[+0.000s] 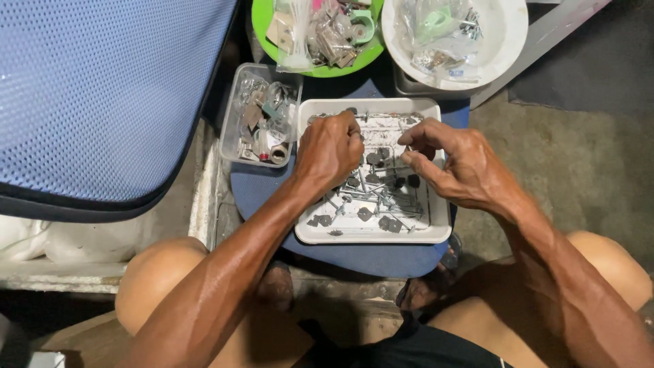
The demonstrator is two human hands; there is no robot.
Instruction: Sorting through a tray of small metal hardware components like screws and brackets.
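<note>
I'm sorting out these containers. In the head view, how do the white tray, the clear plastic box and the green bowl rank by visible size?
1. White tray
2. Clear plastic box
3. Green bowl, unsure, since the frame edge cuts it off.

To my upper left lies a blue mesh chair back (102,95). Beside the work I see a clear plastic tub (235,102) of small fittings, a green bowl (262,27) and a white bowl (507,41) holding bagged parts.
</note>
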